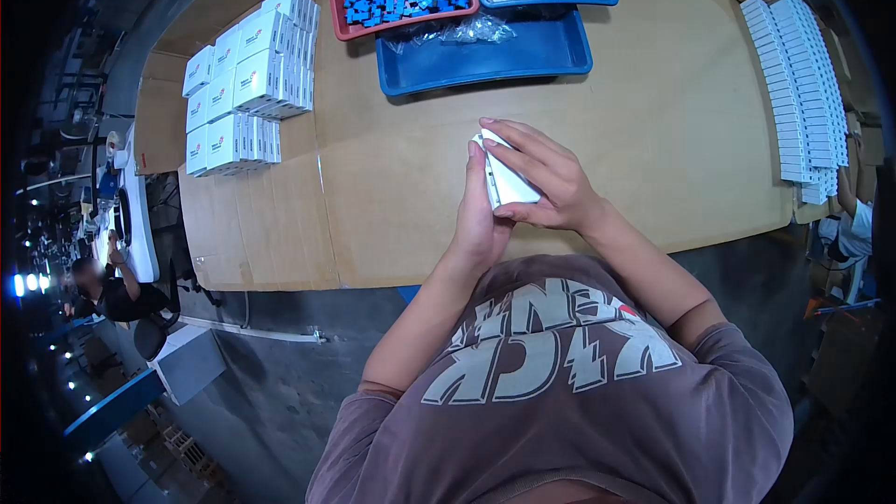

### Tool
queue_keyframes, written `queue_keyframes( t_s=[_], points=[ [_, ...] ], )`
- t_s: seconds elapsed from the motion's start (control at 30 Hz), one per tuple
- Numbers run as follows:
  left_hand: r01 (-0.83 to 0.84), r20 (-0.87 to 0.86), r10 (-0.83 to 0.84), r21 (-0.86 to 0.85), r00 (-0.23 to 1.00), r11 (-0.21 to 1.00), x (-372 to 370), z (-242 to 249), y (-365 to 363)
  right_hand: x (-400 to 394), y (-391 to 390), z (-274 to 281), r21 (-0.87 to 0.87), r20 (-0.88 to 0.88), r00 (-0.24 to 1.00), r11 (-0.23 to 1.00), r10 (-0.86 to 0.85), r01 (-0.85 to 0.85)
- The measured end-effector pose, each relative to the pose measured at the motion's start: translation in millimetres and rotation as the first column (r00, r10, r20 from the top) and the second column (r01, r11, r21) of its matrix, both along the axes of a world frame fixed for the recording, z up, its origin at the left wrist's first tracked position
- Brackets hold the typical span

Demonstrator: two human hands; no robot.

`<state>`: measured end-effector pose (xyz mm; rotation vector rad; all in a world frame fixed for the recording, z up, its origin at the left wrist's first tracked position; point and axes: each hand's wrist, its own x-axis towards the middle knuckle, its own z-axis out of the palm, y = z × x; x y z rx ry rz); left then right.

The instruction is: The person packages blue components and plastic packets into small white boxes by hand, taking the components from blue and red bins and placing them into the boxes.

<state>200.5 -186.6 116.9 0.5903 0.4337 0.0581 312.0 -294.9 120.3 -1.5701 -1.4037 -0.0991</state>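
— Holding what, just short of the blue tray point(485, 61)?

— Gripping a small white box point(509, 182), both hands clamped on it: left hand point(481, 224) cupping underneath, right hand point(546, 177) wrapping over the top.

— Lying which way?

— Running lengthwise toward the blue tray, sitting between both palms, neither hand clearly nearer.

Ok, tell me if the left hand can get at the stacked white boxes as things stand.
Probably not right away: the left hand is busy holding the small white box with the right hand. The cardboard toward the stacked white boxes looks unobstructed.
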Motion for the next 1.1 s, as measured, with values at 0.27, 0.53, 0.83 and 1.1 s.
queue_keyframes(
  t_s=[0.27, 0.53, 0.83, 1.1],
  points=[
    [0.019, -0.011, -0.019, 0.006, 1.0, 1.0, -3, -4, -5, 2, -7, -12, 0.071, -0.107, 0.992, 0.996, 0.064, -0.057],
    [0.02, -0.019, -0.019, 0.038, 1.0, 0.999, -2, -6, -9, 9, -8, -20, 0.08, -0.159, 0.979, 0.99, 0.124, -0.112],
    [-0.051, -0.034, 0.051, 0.016, 0.998, 0.999, 1, -16, -9, 8, -6, -25, -0.012, -0.284, 0.951, 0.992, 0.12, -0.129],
    [-0.153, 0.019, 0.154, 0.275, 0.988, 0.949, 0, -15, -1, 10, -6, -29, -0.091, -0.648, 0.756, 0.995, -0.092, 0.044]
  ],
)
